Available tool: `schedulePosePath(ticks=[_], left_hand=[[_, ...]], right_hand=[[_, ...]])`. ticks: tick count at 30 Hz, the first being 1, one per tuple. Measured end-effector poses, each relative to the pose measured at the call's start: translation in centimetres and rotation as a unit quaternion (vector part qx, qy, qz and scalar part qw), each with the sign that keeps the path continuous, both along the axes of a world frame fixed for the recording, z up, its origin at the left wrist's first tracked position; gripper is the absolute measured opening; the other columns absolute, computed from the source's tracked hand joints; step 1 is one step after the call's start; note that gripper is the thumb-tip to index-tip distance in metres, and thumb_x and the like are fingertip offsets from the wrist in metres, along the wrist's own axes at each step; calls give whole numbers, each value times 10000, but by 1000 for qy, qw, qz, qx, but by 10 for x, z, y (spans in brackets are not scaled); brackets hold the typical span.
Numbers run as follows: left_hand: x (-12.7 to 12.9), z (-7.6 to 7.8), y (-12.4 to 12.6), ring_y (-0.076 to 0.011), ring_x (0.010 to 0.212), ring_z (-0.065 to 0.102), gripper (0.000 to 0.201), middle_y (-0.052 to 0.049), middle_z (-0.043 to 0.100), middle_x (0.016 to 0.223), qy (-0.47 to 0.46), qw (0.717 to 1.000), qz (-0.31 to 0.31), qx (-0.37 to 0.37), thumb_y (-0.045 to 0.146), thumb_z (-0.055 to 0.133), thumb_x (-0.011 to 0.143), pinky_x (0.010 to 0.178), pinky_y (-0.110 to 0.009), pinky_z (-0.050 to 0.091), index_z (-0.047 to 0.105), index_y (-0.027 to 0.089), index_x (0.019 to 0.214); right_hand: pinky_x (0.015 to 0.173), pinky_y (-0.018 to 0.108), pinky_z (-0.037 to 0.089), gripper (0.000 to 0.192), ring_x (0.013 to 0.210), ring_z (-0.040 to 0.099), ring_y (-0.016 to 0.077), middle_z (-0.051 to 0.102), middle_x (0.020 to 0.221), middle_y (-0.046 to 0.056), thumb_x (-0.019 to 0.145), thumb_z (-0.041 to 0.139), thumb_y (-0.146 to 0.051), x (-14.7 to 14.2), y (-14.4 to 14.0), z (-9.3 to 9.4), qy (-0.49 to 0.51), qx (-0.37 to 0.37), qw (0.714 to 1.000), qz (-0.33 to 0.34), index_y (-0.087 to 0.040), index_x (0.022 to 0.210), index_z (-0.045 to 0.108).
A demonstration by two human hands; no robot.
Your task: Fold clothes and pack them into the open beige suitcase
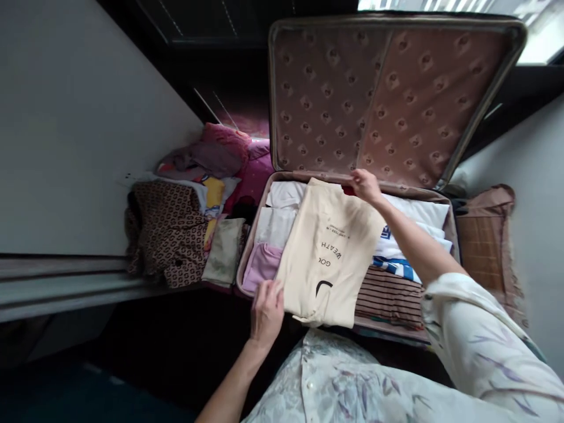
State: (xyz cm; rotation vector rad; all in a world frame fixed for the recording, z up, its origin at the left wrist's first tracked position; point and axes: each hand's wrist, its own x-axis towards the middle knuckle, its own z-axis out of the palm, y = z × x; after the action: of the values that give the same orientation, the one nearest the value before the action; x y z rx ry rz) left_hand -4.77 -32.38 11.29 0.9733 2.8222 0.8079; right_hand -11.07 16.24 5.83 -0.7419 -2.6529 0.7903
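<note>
Left hand (267, 311): fingers pinch shirt's near edge.
Right hand (365, 185): grips far edge.
Shirt (328, 252): spread flat over suitcase (440, 194).

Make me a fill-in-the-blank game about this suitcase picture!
1. Both hands hold a cream ____ with black letters.
2. The suitcase lid is ____.
3. The left hand grips the near edge; the right hand grips the ____ edge.
4. A pile of clothes lies ____ of the suitcase.

Missing words: shirt; open; far; left
</note>
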Motion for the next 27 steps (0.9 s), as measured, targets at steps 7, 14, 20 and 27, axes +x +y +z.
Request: schedulePosePath(ticks=[7,14,20,27], left_hand=[[38,-25,114,-235,942,660,329,-111,697,1015,-295,952,-79,-13,276,700,859,890,-365,525,654,127,1149],[34,-47,159,-124,615,504,185,48,508,620,-477,878,-35,-14,244,764,703,604,-229,380,598,170,739],[50,-34,158,-138,708,557,167,33,579,732,-393,916,-49,61,139,670,679,681,-241,420,539,196,764],[42,-57,162,-227,925,697,238,-92,751,991,-522,846,35,103,213,727,695,805,-307,536,665,164,919]], right_hand=[[800,472,507,279,784,588,256,703,896,114,819,701,-509,132,61,-6,-63,-84,994,11,-235,865,682],[891,499,419,153,1025,511,341,678,917,131,705,727,-284,97,32,-11,-144,8,987,68,-205,837,722],[760,354,466,133,853,562,230,654,837,59,662,632,-247,91,50,-12,28,-164,980,112,-186,779,641],[737,315,463,187,709,555,173,637,733,11,720,643,-277,73,35,-13,15,-161,986,29,-195,888,656]])
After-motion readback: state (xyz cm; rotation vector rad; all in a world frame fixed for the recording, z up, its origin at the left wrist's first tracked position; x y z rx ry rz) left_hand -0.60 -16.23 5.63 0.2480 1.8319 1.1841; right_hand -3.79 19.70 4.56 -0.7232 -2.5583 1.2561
